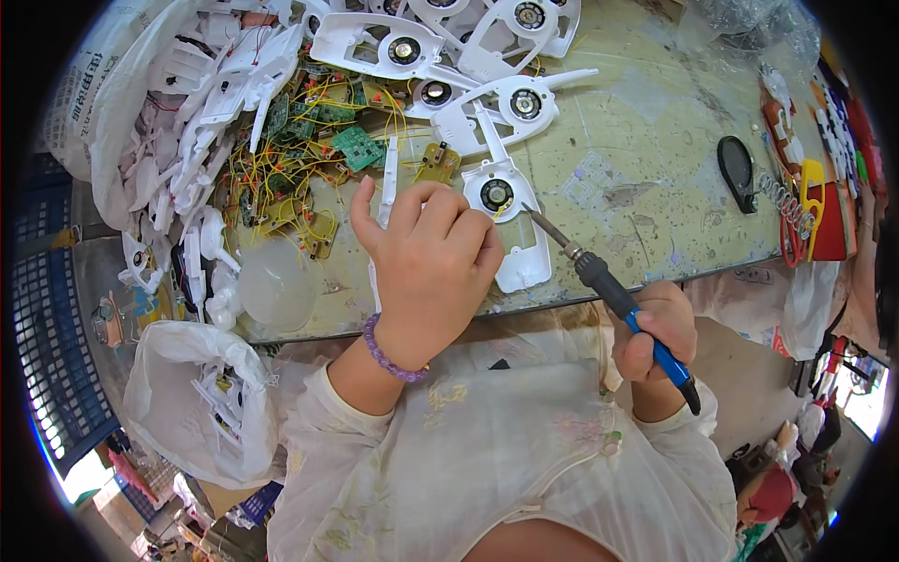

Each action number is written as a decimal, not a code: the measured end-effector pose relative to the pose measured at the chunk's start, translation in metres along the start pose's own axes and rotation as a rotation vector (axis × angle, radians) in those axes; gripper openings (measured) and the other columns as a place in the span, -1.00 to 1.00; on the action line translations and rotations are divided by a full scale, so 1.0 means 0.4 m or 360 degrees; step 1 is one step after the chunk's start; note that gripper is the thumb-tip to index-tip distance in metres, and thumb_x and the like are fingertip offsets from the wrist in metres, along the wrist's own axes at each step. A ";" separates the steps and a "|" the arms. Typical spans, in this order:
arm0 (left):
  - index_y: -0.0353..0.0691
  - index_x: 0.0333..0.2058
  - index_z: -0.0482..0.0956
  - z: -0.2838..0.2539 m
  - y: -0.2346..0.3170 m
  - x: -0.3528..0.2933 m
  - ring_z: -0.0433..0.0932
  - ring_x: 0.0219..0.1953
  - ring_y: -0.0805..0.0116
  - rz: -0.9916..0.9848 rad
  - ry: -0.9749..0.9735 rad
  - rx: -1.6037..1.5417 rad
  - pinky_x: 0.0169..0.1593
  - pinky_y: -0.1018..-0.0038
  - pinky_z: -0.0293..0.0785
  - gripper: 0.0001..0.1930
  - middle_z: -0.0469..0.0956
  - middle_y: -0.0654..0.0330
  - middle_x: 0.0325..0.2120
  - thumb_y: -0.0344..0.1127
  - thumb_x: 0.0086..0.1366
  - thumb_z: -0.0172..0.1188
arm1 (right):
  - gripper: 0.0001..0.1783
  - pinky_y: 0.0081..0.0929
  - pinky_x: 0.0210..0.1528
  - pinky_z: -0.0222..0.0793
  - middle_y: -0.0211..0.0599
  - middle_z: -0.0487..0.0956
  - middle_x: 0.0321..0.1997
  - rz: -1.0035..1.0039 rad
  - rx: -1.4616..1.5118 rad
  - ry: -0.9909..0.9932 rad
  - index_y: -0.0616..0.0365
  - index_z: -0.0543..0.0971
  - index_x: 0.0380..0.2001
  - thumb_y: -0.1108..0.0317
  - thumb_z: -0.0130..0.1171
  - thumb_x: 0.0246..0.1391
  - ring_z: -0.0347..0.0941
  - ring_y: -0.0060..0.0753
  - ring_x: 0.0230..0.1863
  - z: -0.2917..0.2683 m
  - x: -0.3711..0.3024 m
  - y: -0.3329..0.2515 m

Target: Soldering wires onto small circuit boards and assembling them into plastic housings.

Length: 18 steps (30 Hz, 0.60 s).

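Observation:
My right hand [663,335] grips a soldering iron [599,278] by its blue and black handle. The iron's metal tip touches or nearly touches the rim of a round black speaker [496,195]. That speaker sits in a white plastic housing [522,270] lying at the table's near edge. My left hand [431,253] is over the housing's left side, little finger raised and the other fingers bent in a pinch beside the speaker. What its fingertips hold is hidden. Close to that hand lie a yellowish circuit board [437,164] and a narrow white plastic piece [390,173].
Circuit boards [300,122] with yellow wires are heaped at left, beside a bag of white plastic parts [178,122]. More speaker housings [375,45] lie at the far side. A coil of solder wire [785,199] and a black oval piece [736,169] rest at right.

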State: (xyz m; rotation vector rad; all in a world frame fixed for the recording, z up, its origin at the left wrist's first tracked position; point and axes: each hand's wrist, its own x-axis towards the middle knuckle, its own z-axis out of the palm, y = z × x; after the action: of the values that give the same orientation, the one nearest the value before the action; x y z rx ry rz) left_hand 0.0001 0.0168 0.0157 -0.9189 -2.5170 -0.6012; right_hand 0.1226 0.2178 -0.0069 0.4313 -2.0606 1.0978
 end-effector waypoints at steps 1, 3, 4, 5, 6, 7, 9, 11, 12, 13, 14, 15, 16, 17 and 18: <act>-0.10 -0.61 0.48 0.000 0.001 0.000 0.44 -0.14 0.31 0.0004 -0.0033 0.0013 0.17 -0.14 -0.01 -0.89 0.44 0.34 -0.44 -0.37 -0.09 0.28 | -0.75 -0.42 -0.60 0.20 -0.28 0.41 -0.64 0.0002 -0.0001 0.0000 0.22 0.37 -0.25 0.23 0.03 0.20 0.26 -0.37 -0.67 0.002 0.000 0.002; -0.10 -0.61 0.48 -0.002 0.001 -0.001 0.44 -0.12 0.30 0.0011 -0.0044 0.0024 0.17 -0.16 -0.02 -0.89 0.44 0.34 -0.42 -0.37 -0.09 0.27 | -0.74 -0.43 -0.61 0.18 -0.31 0.41 -0.66 -0.0032 0.0021 0.0002 0.22 0.37 -0.24 0.23 0.04 0.20 0.27 -0.39 -0.69 0.006 -0.002 0.006; -0.11 -0.61 0.48 -0.003 0.001 -0.002 0.44 -0.09 0.29 0.0018 -0.0053 0.0036 0.17 -0.19 -0.03 -0.89 0.44 0.33 -0.40 -0.38 -0.09 0.27 | -0.74 -0.43 -0.61 0.18 -0.31 0.41 -0.66 -0.0030 0.0021 0.0002 0.22 0.37 -0.24 0.23 0.04 0.20 0.27 -0.39 -0.69 0.007 -0.001 0.006; -0.11 -0.61 0.48 -0.004 0.001 -0.003 0.44 -0.09 0.29 0.0018 -0.0054 0.0036 0.17 -0.19 -0.03 -0.89 0.44 0.33 -0.40 -0.38 -0.09 0.27 | -0.74 -0.44 -0.62 0.18 -0.31 0.41 -0.66 -0.0026 0.0026 -0.0011 0.22 0.36 -0.23 0.22 0.04 0.21 0.27 -0.40 -0.69 0.007 0.000 0.006; -0.11 -0.62 0.48 -0.006 0.002 -0.003 0.43 -0.07 0.29 0.0023 -0.0067 0.0031 0.18 -0.20 -0.04 -0.89 0.44 0.33 -0.40 -0.38 -0.09 0.27 | -0.73 -0.45 -0.62 0.17 -0.32 0.41 -0.67 -0.0022 0.0032 -0.0026 0.22 0.36 -0.22 0.22 0.04 0.21 0.27 -0.40 -0.69 0.007 0.002 0.005; -0.12 -0.62 0.48 -0.007 0.001 -0.004 0.43 -0.06 0.28 0.0028 -0.0080 0.0026 0.18 -0.21 -0.06 -0.89 0.44 0.33 -0.39 -0.38 -0.09 0.27 | -0.73 -0.45 -0.62 0.17 -0.32 0.41 -0.67 -0.0022 0.0034 -0.0027 0.22 0.36 -0.22 0.22 0.04 0.21 0.27 -0.40 -0.69 0.004 0.000 0.007; -0.09 -0.62 0.49 -0.006 0.001 -0.002 0.44 -0.05 0.27 0.0020 -0.0085 0.0033 0.19 -0.18 -0.05 -0.87 0.45 0.35 -0.40 -0.38 -0.10 0.30 | -0.75 -0.39 -0.55 0.29 -0.31 0.48 -0.52 0.0020 0.0135 -0.0136 0.17 0.42 -0.18 0.35 0.14 0.08 0.36 -0.28 -0.57 -0.009 -0.008 0.010; -0.07 -0.63 0.49 -0.005 0.002 -0.002 0.45 -0.04 0.27 0.0014 -0.0090 0.0038 0.19 -0.14 -0.05 -0.85 0.46 0.37 -0.41 -0.39 -0.11 0.33 | -0.75 -0.39 -0.55 0.29 -0.30 0.48 -0.52 0.0013 0.0136 -0.0141 0.18 0.43 -0.18 0.36 0.14 0.08 0.36 -0.28 -0.57 -0.008 -0.006 0.011; -0.07 -0.63 0.49 -0.004 0.003 -0.002 0.45 -0.04 0.27 0.0011 -0.0107 0.0037 0.20 -0.14 -0.05 -0.86 0.47 0.37 -0.41 -0.39 -0.11 0.33 | -0.75 -0.39 -0.55 0.29 -0.30 0.48 -0.52 0.0008 0.0135 -0.0145 0.18 0.43 -0.19 0.36 0.15 0.07 0.36 -0.28 -0.57 -0.007 -0.005 0.012; -0.08 -0.63 0.49 -0.003 0.003 -0.002 0.45 -0.04 0.27 0.0009 -0.0123 0.0036 0.20 -0.14 -0.05 -0.86 0.47 0.38 -0.41 -0.39 -0.11 0.32 | -0.75 -0.39 -0.55 0.29 -0.30 0.48 -0.52 0.0008 0.0133 -0.0145 0.18 0.43 -0.19 0.36 0.15 0.07 0.36 -0.28 -0.57 -0.002 -0.002 0.012; -0.08 -0.63 0.49 -0.001 0.004 -0.002 0.45 -0.04 0.27 0.0010 -0.0122 0.0034 0.20 -0.14 -0.05 -0.86 0.47 0.38 -0.41 -0.39 -0.11 0.32 | -0.75 -0.44 -0.59 0.24 -0.31 0.44 -0.59 -0.0010 0.0087 -0.0100 0.20 0.39 -0.20 0.29 0.10 0.14 0.31 -0.34 -0.63 0.007 0.003 0.010; -0.08 -0.62 0.49 0.000 0.003 -0.003 0.45 -0.04 0.27 0.0002 -0.0121 0.0042 0.20 -0.14 -0.05 -0.86 0.47 0.38 -0.41 -0.39 -0.11 0.32 | -0.73 -0.48 -0.63 0.18 -0.32 0.41 -0.67 -0.0028 0.0049 -0.0055 0.22 0.36 -0.21 0.23 0.05 0.20 0.26 -0.40 -0.69 0.013 0.005 0.010; -0.08 -0.62 0.50 0.000 0.003 -0.004 0.45 -0.04 0.28 -0.0006 -0.0121 0.0050 0.20 -0.13 -0.05 -0.86 0.47 0.38 -0.41 -0.40 -0.11 0.32 | -0.73 -0.48 -0.63 0.18 -0.32 0.41 -0.67 -0.0030 0.0052 -0.0055 0.22 0.36 -0.21 0.23 0.05 0.20 0.26 -0.40 -0.69 0.014 0.005 0.010; -0.08 -0.62 0.50 0.001 0.002 -0.005 0.45 -0.04 0.28 -0.0009 -0.0120 0.0054 0.20 -0.13 -0.05 -0.86 0.47 0.38 -0.41 -0.40 -0.11 0.32 | -0.73 -0.48 -0.63 0.18 -0.32 0.41 -0.67 -0.0030 0.0061 -0.0063 0.22 0.36 -0.20 0.23 0.05 0.20 0.26 -0.40 -0.69 0.014 0.006 0.010; -0.08 -0.62 0.50 0.002 0.003 -0.004 0.45 -0.04 0.28 -0.0007 -0.0116 0.0053 0.20 -0.13 -0.05 -0.86 0.47 0.37 -0.41 -0.40 -0.11 0.32 | -0.73 -0.48 -0.63 0.19 -0.32 0.41 -0.67 -0.0029 0.0063 -0.0071 0.22 0.37 -0.20 0.23 0.06 0.20 0.26 -0.40 -0.69 0.013 0.006 0.009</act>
State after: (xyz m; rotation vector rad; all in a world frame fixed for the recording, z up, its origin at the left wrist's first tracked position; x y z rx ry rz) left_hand 0.0019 0.0170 0.0145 -0.9396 -2.5859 -0.5344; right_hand 0.1165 0.2159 -0.0088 0.4968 -2.0726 1.1289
